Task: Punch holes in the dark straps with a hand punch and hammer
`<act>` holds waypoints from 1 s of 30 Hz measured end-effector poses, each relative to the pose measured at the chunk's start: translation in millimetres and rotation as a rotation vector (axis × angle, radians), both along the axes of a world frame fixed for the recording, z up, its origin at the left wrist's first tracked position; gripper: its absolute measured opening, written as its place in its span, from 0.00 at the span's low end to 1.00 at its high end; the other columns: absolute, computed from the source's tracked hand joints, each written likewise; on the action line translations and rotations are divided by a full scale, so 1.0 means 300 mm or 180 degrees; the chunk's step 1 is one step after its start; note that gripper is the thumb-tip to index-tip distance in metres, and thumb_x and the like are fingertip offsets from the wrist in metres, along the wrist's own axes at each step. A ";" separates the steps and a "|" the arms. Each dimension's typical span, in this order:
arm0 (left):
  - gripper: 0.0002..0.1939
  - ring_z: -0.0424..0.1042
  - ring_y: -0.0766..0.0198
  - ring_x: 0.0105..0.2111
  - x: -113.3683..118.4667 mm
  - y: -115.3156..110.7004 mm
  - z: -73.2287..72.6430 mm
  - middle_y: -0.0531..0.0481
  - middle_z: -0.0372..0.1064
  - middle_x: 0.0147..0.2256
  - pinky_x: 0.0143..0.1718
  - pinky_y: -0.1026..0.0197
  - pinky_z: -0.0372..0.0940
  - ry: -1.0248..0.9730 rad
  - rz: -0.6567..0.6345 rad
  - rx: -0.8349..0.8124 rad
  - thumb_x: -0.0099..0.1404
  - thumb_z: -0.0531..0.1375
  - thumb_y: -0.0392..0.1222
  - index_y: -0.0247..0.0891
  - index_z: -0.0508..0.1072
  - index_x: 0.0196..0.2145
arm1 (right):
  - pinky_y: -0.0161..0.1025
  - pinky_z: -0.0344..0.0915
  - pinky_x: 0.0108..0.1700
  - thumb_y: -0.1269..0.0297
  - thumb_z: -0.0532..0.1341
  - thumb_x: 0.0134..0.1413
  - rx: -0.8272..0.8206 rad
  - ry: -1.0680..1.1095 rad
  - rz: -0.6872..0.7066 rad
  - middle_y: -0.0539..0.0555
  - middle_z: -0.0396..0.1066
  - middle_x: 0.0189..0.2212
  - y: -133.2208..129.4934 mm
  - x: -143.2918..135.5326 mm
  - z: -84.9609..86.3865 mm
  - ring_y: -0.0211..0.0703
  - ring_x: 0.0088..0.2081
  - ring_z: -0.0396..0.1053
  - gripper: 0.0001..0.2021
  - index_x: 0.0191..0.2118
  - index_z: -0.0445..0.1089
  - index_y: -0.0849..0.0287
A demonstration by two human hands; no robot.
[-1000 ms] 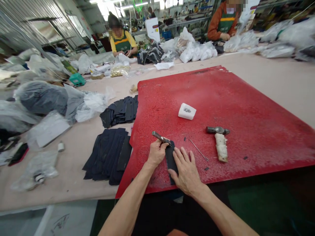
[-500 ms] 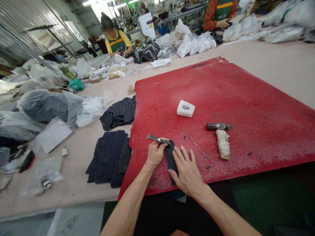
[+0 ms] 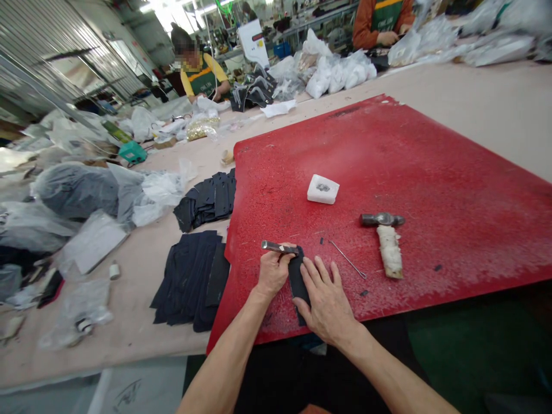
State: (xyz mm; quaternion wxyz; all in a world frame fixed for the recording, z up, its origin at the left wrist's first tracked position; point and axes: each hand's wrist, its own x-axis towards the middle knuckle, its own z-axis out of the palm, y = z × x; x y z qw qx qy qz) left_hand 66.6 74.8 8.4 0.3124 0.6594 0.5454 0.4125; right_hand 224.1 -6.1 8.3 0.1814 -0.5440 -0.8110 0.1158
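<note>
My left hand point(image 3: 272, 273) is closed around a metal punch point(image 3: 271, 246), its tip at the top end of a dark strip of material point(image 3: 299, 283). The punch leans over to the left, and its tip is partly hidden by my fingers. Flat on the strip's right side lies my right hand point(image 3: 326, 297), fingers stretched out. A hammer point(image 3: 390, 251) with a wrapped handle rests to the right of my hands. Between them is a thin metal rod with a looped end point(image 3: 347, 260). A white block point(image 3: 323, 189) with a dark patch sits farther back.
All this lies on a red mat point(image 3: 409, 167) over a pale table. Stacked dark pieces point(image 3: 187, 282) and a second pile point(image 3: 209, 198) are at its left. Plastic bags point(image 3: 77, 187) crowd the far left. Two people point(image 3: 202, 72) work across the table.
The punch's upper end has shifted slightly right and down, while its tip stays at the strip's top. My right hand remains flat on the strip. The whole view has moved a little.
</note>
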 end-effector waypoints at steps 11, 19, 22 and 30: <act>0.09 0.77 0.59 0.42 0.018 0.008 -0.028 0.46 0.77 0.39 0.47 0.58 0.69 0.0762 -0.0032 0.0300 0.65 0.54 0.36 0.40 0.74 0.39 | 0.65 0.38 0.66 0.54 0.56 0.60 -0.0001 0.0068 -0.0013 0.63 0.52 0.67 -0.003 0.002 -0.005 0.64 0.67 0.45 0.32 0.65 0.56 0.65; 0.08 0.77 0.59 0.40 0.017 0.013 -0.035 0.46 0.77 0.38 0.46 0.59 0.68 0.0810 -0.0152 0.0282 0.66 0.54 0.35 0.39 0.73 0.39 | 0.54 0.55 0.61 0.62 0.55 0.61 0.0254 0.0630 -0.0150 0.62 0.66 0.57 0.021 0.099 0.037 0.54 0.59 0.60 0.20 0.56 0.66 0.63; 0.07 0.76 0.60 0.39 0.015 0.013 -0.045 0.47 0.76 0.37 0.45 0.60 0.68 0.0812 -0.0123 0.0251 0.65 0.55 0.35 0.40 0.73 0.39 | 0.50 0.61 0.55 0.58 0.56 0.60 0.0569 0.0489 -0.0870 0.64 0.69 0.51 0.070 0.249 0.070 0.54 0.52 0.65 0.18 0.51 0.68 0.63; 0.06 0.76 0.60 0.37 0.022 0.014 -0.037 0.48 0.75 0.34 0.40 0.62 0.67 0.0900 -0.0156 0.0367 0.65 0.56 0.34 0.39 0.72 0.38 | 0.48 0.65 0.38 0.54 0.65 0.47 -0.0973 0.0134 -0.2261 0.67 0.68 0.42 0.208 0.524 0.078 0.59 0.40 0.70 0.26 0.49 0.65 0.66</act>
